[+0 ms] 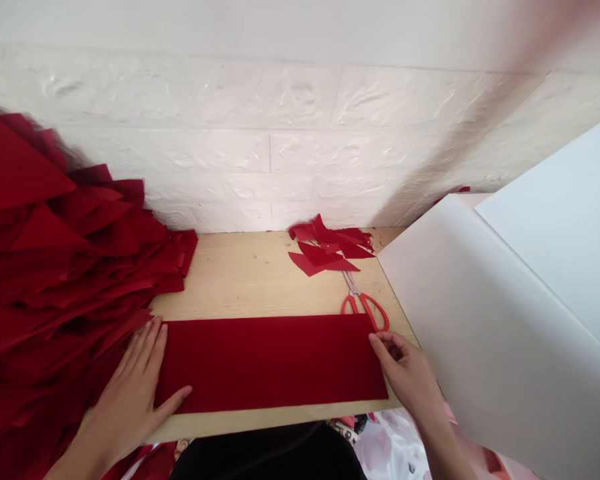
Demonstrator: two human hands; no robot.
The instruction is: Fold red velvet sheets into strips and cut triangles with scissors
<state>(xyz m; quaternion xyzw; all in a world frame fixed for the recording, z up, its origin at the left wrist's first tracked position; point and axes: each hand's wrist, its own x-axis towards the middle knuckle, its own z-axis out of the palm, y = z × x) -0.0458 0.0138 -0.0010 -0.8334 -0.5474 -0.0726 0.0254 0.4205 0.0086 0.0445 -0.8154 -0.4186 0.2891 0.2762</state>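
My left hand (127, 393) lies flat at the lower left of the frame, gripping nothing: the fingers are straight and close together along the left edge of the red sheet (275, 363), and the thumb is spread wide from them, resting on the sheet near its lower left corner. With my right hand (413, 373), at the lower right, I hold the sheet's right edge in a narrow pinch between thumb and forefinger, the other fingers curled in. The sheet lies flat across the lower middle of the frame, on the wooden table (230, 270). Just above its upper right corner are the orange-handled scissors (353, 288), their blades pointing up to the red scraps (330, 252). A heap of red pieces (75, 247) fills the left side; a white box (455, 293) stands at the right.
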